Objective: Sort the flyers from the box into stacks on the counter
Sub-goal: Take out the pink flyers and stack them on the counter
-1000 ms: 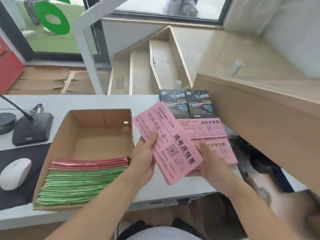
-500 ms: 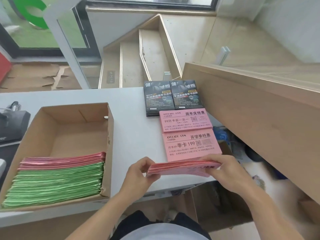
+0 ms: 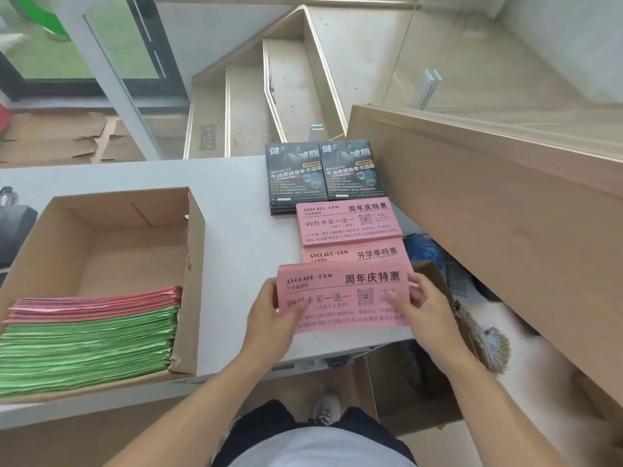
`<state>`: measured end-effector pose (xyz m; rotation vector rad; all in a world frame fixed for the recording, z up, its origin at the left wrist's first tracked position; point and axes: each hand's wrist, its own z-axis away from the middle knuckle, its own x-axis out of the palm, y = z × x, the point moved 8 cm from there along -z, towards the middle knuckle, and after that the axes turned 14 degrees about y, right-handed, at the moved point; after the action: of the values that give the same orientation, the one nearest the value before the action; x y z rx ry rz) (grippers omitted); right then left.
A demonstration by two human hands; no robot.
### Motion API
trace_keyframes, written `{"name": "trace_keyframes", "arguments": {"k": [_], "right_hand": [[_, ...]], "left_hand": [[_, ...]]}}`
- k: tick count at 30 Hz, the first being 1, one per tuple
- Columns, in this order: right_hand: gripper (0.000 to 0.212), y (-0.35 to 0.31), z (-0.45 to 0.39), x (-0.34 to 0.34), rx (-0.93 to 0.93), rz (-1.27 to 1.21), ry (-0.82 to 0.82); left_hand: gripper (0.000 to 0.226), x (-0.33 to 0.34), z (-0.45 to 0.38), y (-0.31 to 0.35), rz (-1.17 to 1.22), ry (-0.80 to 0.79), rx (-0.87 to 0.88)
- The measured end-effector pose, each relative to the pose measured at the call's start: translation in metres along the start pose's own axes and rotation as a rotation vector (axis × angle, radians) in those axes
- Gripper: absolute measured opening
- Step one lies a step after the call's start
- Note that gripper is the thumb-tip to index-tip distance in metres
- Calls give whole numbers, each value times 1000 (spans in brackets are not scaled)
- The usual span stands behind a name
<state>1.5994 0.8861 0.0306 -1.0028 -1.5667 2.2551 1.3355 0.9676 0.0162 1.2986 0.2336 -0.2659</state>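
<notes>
We hold a pink flyer bundle (image 3: 340, 294) by both ends, left hand (image 3: 269, 318) and right hand (image 3: 421, 311) pinching, over the counter's (image 3: 229, 264) near edge; a loosened pinch risks sheets fanning off.

Bright daylight, soft shadows, wide-angle edge distortion

box (image 3: 101, 237): brown cardboard
flyers in box (image 3: 87, 345): green, pink on top
stacks beside box (image 3: 349, 220): pink, black print
far stacks (image 3: 323, 173): black
counter (image 3: 232, 251): white
</notes>
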Motion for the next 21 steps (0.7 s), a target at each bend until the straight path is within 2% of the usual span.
{"name": "trace_keyframes", "arguments": {"k": [6,9,11,13,16,18,21], "right_hand": [[39,-15,-57,-6,-90,256,117],[49,-13,-69,-2,-137,494,137],[50,-10,-64,1,-179,576,121],[52,-5,-53,0,-155,575,78],[60,5,-38,7,-138,677,-57],[63,4,-37,10,-197,713,-45],[57,-4,-47,6,-219,704,27]], "left_hand": [[59,34,-39,17,-88,78,-12],[102,42,-44,-1,-260,42,-37],[119,47,-37,-14,-375,-39,-12],[103,53,-28,-18,-425,-98,48],[64,55,-25,-13,-386,-61,108],[47,55,-28,-8,-348,-27,108],[40,58,-31,-2,-357,-9,87]]}}
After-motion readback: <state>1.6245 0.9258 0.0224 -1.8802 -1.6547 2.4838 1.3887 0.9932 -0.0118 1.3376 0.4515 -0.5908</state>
